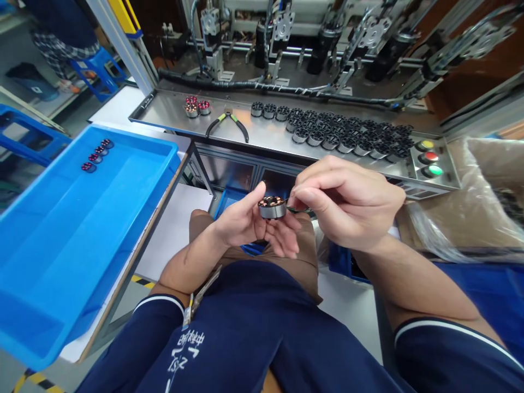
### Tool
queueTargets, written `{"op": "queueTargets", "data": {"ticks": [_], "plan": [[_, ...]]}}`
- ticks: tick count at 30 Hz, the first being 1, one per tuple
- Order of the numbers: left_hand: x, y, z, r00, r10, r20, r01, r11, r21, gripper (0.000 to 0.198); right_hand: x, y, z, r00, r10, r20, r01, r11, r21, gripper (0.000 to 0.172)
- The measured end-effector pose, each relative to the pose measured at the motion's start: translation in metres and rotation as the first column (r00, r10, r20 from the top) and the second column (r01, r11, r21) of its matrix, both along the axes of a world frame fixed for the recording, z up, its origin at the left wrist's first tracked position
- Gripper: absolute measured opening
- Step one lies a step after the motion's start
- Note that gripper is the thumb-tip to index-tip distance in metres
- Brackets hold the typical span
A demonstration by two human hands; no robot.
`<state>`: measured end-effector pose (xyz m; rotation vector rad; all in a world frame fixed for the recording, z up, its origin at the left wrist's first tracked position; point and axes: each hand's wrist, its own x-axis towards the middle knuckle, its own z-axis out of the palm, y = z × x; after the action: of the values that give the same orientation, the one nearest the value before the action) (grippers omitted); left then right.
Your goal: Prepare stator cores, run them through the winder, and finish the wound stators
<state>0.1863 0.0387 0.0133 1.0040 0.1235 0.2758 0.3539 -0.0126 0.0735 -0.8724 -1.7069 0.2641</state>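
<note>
A copper-wound motor stator (272, 209) with a silvery metal side sits in my left hand (256, 221), held between thumb and fingers above my lap. Just to its right, my right hand (339, 199) is closed in a pinch. A thin wire seems to run from the stator's edge to those fingertips; a small greenish bit shows beneath them. Green-handled wire cutters (227, 126) lie with handles spread on the metal bench behind the hands. To their left stand a few wound stators (197, 107) with reddish tops.
Many black-topped stators (339, 131) stand in rows on the bench (241, 106). Yellow, red and green buttons (430, 158) are at its right end. Machine arms (282, 27) rise behind. A blue tray (82, 234) at left holds several stators (96, 155). Another person (61, 27) is at far left.
</note>
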Motion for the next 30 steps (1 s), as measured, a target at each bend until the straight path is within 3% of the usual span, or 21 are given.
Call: {"op": "queueTargets", "data": {"ticks": [2, 5, 8, 11, 13, 17, 21, 23, 27, 30], "plan": [[-0.003, -0.003, 0.003, 0.999, 0.031, 0.014, -0.03, 0.999, -0.02, 0.065, 0.002, -0.001, -0.001, 1.0, -0.012, 0.017, 0.011, 0.999, 0.037, 0.019], [-0.005, -0.011, 0.003, 0.953, 0.293, 0.075, -0.294, 0.956, 0.005, 0.04, 0.002, -0.004, -0.001, 0.998, -0.067, 0.014, 0.066, 0.997, 0.05, 0.017], [-0.003, -0.016, -0.001, 0.835, 0.52, 0.18, -0.537, 0.841, 0.061, 0.049, 0.001, -0.008, -0.002, 0.993, -0.122, 0.005, 0.121, 0.992, 0.033, 0.017], [0.001, -0.016, -0.006, 0.718, 0.637, 0.28, -0.68, 0.729, 0.084, 0.053, -0.001, -0.007, -0.004, 0.994, -0.112, -0.005, 0.112, 0.993, 0.037, 0.017], [0.002, -0.016, -0.006, 0.725, 0.624, 0.29, -0.671, 0.736, 0.093, 0.052, -0.001, -0.005, -0.007, 0.996, -0.083, -0.009, 0.084, 0.996, 0.037, 0.016], [0.001, -0.016, -0.004, 0.805, 0.555, 0.209, -0.579, 0.812, 0.074, 0.038, -0.001, 0.0, -0.01, 0.995, -0.103, -0.001, 0.103, 0.994, 0.037, 0.017], [0.0, -0.014, -0.003, 0.732, 0.634, 0.249, -0.669, 0.737, 0.092, 0.028, -0.008, -0.005, -0.011, 0.985, -0.152, -0.079, 0.156, 0.987, 0.042, 0.016], [0.0, -0.009, -0.004, 0.676, 0.675, 0.297, -0.727, 0.676, 0.12, 0.026, -0.015, -0.011, -0.012, 0.974, -0.168, -0.154, 0.161, 0.985, -0.06, 0.017], [0.0, 0.002, -0.004, 0.629, 0.692, 0.353, -0.772, 0.611, 0.177, 0.029, -0.032, -0.021, -0.022, 0.919, -0.115, -0.378, -0.046, 0.919, -0.392, 0.014], [-0.003, 0.008, -0.003, 0.641, 0.666, 0.382, -0.762, 0.615, 0.205, 0.031, -0.039, -0.02, -0.032, 0.81, -0.084, -0.58, -0.273, 0.822, -0.5, 0.018]]}}
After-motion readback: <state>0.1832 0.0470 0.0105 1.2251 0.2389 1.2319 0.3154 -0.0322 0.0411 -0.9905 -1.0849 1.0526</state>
